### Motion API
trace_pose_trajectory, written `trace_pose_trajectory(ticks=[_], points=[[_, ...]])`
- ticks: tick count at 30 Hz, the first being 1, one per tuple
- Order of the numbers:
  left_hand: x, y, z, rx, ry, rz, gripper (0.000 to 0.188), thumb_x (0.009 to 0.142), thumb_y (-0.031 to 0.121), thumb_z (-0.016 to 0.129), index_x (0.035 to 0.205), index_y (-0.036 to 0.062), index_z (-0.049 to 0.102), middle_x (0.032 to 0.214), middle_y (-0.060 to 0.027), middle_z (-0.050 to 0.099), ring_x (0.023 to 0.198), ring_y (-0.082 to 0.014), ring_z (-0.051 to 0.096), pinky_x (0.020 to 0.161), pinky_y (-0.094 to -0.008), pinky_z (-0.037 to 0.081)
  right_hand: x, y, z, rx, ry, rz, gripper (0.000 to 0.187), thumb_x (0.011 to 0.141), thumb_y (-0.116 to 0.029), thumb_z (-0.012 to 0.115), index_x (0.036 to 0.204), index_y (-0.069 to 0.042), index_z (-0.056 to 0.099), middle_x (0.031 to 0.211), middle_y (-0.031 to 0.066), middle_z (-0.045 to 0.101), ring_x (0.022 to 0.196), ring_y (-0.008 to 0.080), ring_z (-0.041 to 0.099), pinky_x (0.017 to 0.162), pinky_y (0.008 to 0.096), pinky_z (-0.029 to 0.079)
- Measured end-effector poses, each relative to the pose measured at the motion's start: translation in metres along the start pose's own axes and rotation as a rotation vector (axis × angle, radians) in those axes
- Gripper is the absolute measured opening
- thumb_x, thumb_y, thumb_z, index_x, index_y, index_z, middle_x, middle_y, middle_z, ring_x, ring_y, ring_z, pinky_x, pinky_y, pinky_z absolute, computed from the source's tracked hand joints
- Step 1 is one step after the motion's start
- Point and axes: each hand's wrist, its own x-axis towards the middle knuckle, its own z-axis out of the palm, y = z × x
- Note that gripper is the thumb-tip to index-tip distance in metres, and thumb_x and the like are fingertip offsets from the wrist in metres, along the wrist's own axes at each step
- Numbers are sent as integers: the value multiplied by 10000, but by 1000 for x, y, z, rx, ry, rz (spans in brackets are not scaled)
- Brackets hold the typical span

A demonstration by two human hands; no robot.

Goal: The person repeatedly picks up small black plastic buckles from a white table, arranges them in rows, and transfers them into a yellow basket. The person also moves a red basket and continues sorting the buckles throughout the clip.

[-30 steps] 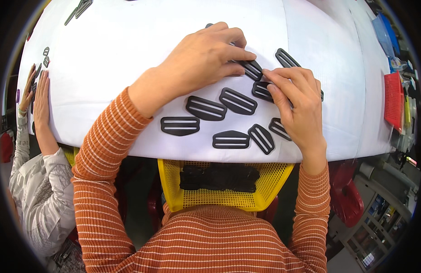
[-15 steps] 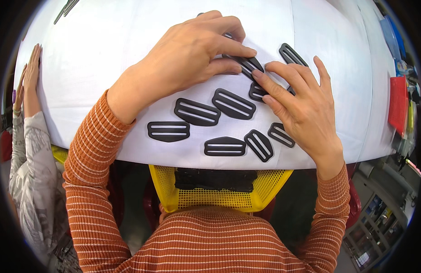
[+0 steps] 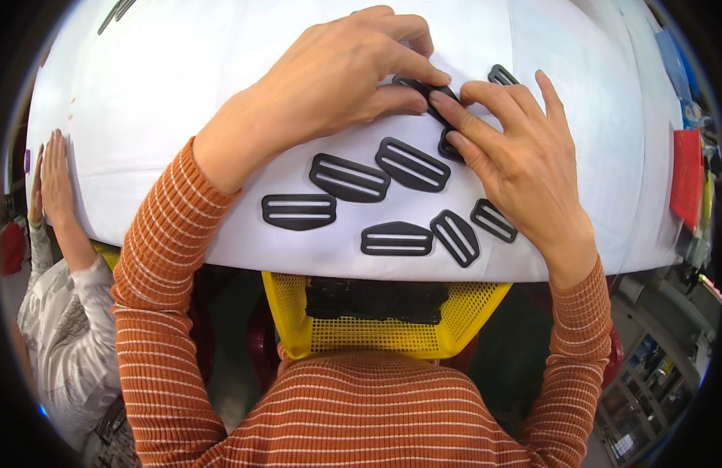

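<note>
Nearest us sits a yellow basket [image 3: 376,337]. Black slide buckles [image 3: 350,178] lie loose on the white table [image 3: 166,140]. Beyond these, our left hand [image 3: 326,76] grasps another buckle [image 3: 448,92] between its fingers; our right hand [image 3: 530,150], fingers spread, touches it with the index fingertip.

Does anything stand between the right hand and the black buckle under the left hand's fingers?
Nothing visible: the right hand's index fingertip reaches the buckle beside the left hand. A second buckle lies nearer the person, by the right thumb, not between them.
</note>
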Motion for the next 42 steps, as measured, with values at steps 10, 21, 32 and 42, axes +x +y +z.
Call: trace_pose_trajectory(ticks=[10,21,32,42], points=[[-3,-22,-10,-275,193,4,468,847,198,763,1303,229,660,1138,20,685,744,-47,505,600,-162,438,-31,8,-22,173,107,157,261,837,-245,736,1077,-144,732,1041,-14,649,972,184,603,1092,558,340],[-24,-46,-8,297,194,17,342,855,270,740,1187,189,732,1202,-9,682,976,-135,619,806,-277,543,-33,-15,-16,337,63,328,145,816,-182,752,923,-86,737,884,10,655,872,195,599,908,390,418],[-28,-22,-29,-84,64,-406,189,906,133,679,1058,43,744,909,-54,710,830,-161,659,734,-270,533,35,-26,7,389,117,361,179,909,-223,649,878,-73,742,764,46,679,729,251,635,788,375,472],[-32,-5,-41,2,373,-228,159,892,57,676,1029,71,756,954,-31,716,736,-101,588,617,-230,453,-19,47,14,-6,251,208,214,846,-189,736,1045,-112,753,957,27,702,824,186,636,766,353,483]])
